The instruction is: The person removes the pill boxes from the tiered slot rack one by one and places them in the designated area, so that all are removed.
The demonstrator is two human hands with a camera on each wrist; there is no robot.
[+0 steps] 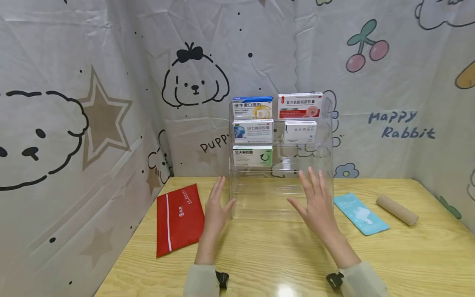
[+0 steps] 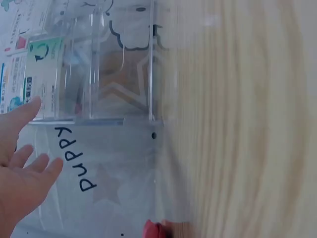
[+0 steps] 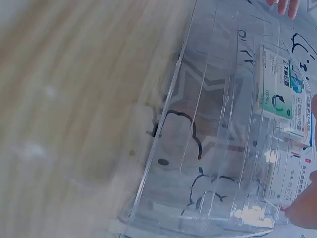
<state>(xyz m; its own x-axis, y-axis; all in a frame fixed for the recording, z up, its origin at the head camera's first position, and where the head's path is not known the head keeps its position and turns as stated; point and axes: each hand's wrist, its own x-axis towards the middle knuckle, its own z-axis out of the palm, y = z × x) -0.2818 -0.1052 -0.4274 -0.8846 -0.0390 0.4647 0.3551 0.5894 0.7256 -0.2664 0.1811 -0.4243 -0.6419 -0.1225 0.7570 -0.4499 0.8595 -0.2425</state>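
Note:
A clear plastic tiered rack (image 1: 259,185) stands upright on the table, with medicine boxes on its upper tiers. On top sit a blue-edged vitamin D box (image 1: 243,106) and a red-and-white box (image 1: 299,106). Below them are a white box with a blue picture (image 1: 256,132) and a smaller white box (image 1: 300,133). A green-and-white box (image 1: 248,157) occupies the left of the third tier. My left hand (image 1: 216,210) is beside the rack's lower left side, fingers extended and holding nothing. My right hand (image 1: 316,204), fingers spread and also holding nothing, overlaps the rack's lower right in the head view.
Left of the rack lies a red pouch (image 1: 185,222) with a white stripe. To the right are a light-blue flat packet (image 1: 358,212) and a brown cardboard-like roll (image 1: 397,209). A printed cloth (image 1: 259,70) hangs behind and along both sides of the wooden table (image 1: 267,255).

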